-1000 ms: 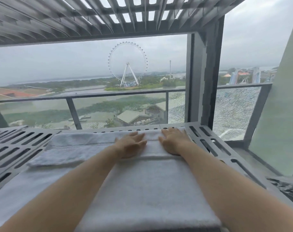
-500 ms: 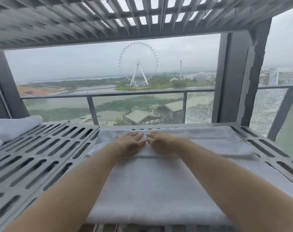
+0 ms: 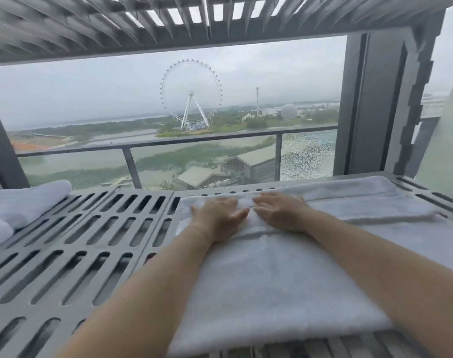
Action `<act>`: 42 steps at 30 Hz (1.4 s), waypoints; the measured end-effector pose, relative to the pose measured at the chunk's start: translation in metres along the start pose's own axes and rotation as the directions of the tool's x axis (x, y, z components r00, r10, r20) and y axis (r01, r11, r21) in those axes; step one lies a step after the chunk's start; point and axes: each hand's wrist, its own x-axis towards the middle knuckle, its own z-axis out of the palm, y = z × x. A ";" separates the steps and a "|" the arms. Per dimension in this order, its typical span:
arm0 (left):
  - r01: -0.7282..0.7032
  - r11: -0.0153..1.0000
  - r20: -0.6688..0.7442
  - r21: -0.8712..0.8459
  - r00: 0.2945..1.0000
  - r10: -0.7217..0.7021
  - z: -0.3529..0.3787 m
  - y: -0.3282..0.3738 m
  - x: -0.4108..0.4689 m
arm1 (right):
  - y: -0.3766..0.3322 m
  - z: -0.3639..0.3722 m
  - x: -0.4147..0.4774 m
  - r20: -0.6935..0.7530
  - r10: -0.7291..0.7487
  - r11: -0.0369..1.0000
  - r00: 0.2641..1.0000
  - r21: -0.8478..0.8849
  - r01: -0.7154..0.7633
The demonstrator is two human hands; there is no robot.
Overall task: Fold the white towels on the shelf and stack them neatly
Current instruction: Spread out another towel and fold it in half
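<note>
Left hand and right hand have parted slightly, both flat with straight fingers on the folded white towel.

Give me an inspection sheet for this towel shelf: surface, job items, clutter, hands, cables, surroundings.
Surface: grey slotted shelf, with bare slots showing left of the work.
Job's things: white towel lying flat, its near edge at the shelf front. More towel cloth runs right at the far side; cannot tell if it is the same piece. Other white towels sit at the left edge.
Clutter: nothing seen.
Grippers: left hand and right hand are side by side, fingers straight, pressing the towel's far part.
Cables: nothing seen.
Surroundings: slatted shelf overhead, balcony railing, Ferris wheel beyond.
</note>
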 end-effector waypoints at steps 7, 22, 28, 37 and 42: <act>-0.492 0.862 -0.195 -0.125 0.864 0.465 -0.012 -0.011 -0.042 | 0.009 -0.018 -0.066 -0.151 -0.280 0.954 0.948 0.064 0.292; -0.444 0.836 -0.100 0.322 0.862 0.496 -0.016 0.024 -0.050 | 0.029 -0.031 -0.087 -0.308 -0.346 0.937 0.886 -0.154 0.313; -0.427 0.851 -0.159 0.305 0.859 0.488 -0.015 0.024 -0.058 | 0.030 -0.028 -0.086 -0.366 -0.346 0.938 0.864 -0.156 0.310; -0.499 0.832 -0.170 0.242 0.822 0.543 -0.014 0.023 -0.064 | 0.032 -0.032 -0.088 -0.312 -0.355 0.935 0.881 -0.124 0.333; -0.409 0.884 -0.080 0.227 0.897 0.436 -0.015 0.019 -0.063 | 0.049 -0.035 -0.092 -0.194 -0.125 0.981 0.973 0.122 0.151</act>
